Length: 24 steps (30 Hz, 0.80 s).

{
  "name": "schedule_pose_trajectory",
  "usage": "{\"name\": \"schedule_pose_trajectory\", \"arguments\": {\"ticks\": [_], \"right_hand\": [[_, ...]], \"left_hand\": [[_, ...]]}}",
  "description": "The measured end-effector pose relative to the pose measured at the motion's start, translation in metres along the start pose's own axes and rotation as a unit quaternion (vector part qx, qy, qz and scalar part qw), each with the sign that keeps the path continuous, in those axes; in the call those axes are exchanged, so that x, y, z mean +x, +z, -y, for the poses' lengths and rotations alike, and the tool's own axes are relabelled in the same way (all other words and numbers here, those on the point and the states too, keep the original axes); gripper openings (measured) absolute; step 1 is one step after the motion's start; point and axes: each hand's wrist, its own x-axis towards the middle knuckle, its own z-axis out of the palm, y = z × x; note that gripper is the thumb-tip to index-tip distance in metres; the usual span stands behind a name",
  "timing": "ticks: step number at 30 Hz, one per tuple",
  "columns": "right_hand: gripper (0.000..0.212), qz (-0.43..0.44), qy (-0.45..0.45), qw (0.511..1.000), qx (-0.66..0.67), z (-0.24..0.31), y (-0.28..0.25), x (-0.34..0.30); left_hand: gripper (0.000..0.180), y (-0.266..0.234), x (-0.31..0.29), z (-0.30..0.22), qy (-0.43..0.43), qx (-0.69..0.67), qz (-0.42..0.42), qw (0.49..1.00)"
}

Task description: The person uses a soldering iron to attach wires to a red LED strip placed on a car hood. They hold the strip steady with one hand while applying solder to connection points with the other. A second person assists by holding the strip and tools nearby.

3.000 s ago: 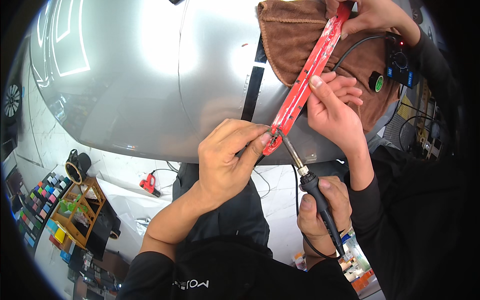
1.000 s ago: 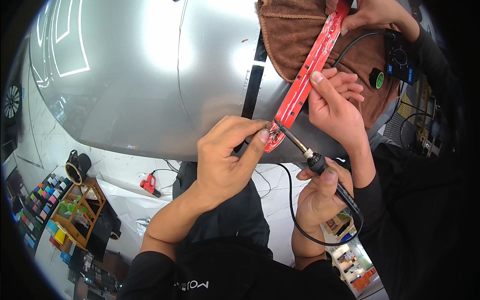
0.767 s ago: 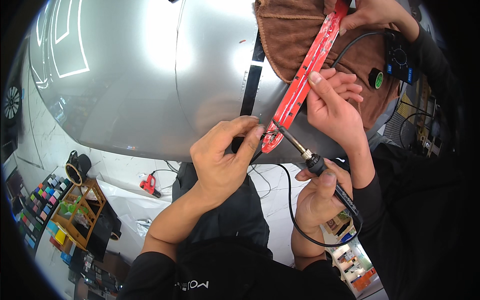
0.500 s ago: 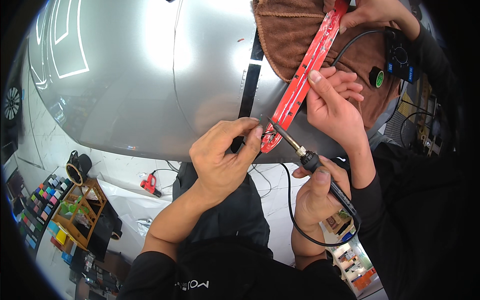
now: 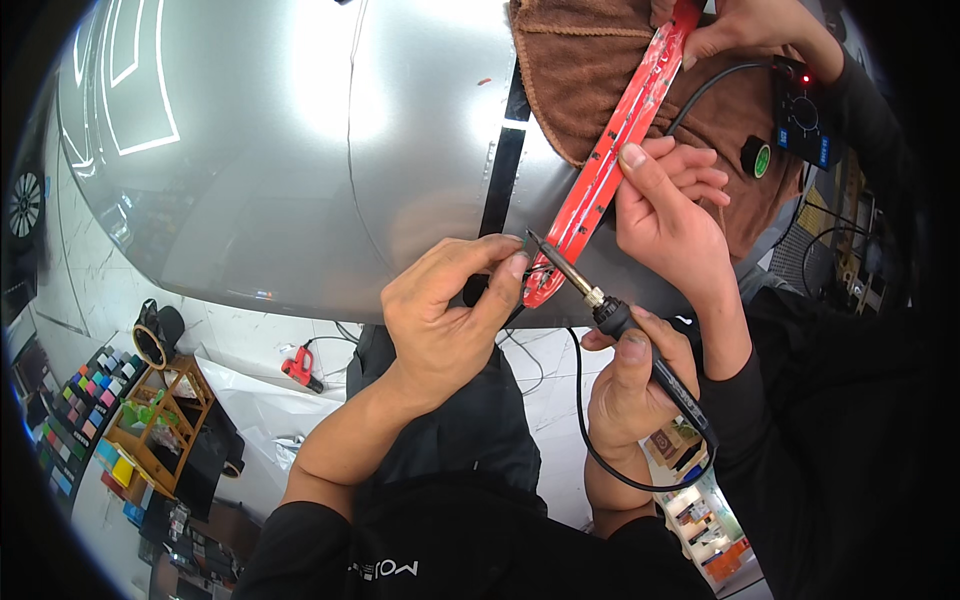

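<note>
My right hand (image 5: 640,385) is wrapped round the black handle of a soldering iron (image 5: 568,265), whose tip points up and left. My left hand (image 5: 450,305) pinches a thin wire between thumb and forefinger, just left of that tip; a speck of green shows at the fingertips. Whether tip and wire touch I cannot tell. Beneath the iron lies the lower end of a long red strip (image 5: 590,195) with dark clips along it and short dark wires at its end. Another person's hand (image 5: 675,215) steadies the strip midway, and a second hand (image 5: 735,30) grips its upper end.
A silver-grey car panel (image 5: 270,190) spreads under the work, with a brown cloth (image 5: 575,85) on it. A black control box (image 5: 800,115) and a small round tin (image 5: 757,157) rest on the cloth. The iron's cord (image 5: 582,420) loops below. A red power tool (image 5: 300,368) lies on the floor.
The iron's tip has shifted slightly left and up, closer to my left fingertips. A red light now glows on the control box. The other person's hands stay almost still.
</note>
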Motion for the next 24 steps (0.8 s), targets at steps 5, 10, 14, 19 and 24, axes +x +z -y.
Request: {"name": "schedule_pose_trajectory", "arguments": {"ticks": [5, 10, 14, 19, 24], "right_hand": [[0.028, 0.013, -0.013, 1.0, -0.016, 0.0, -0.002, 0.001], [0.027, 0.026, -0.025, 0.999, -0.036, -0.001, -0.005, 0.002], [0.028, 0.03, -0.027, 0.999, -0.037, -0.001, -0.007, 0.003], [0.029, 0.018, 0.004, 1.0, -0.019, 0.002, -0.005, 0.004], [0.029, 0.03, -0.014, 0.998, -0.045, -0.003, -0.011, 0.004]], "left_hand": [[0.015, 0.0, 0.002, -0.003, 0.004, 0.011, 0.004, 1.0], [0.014, -0.001, 0.003, -0.004, 0.009, 0.013, 0.007, 1.0], [0.014, 0.0, 0.004, -0.004, 0.008, 0.017, 0.011, 1.0], [0.015, -0.001, 0.004, -0.004, 0.006, 0.022, 0.018, 1.0], [0.015, -0.001, 0.004, -0.003, 0.003, 0.015, 0.017, 1.0]]}}
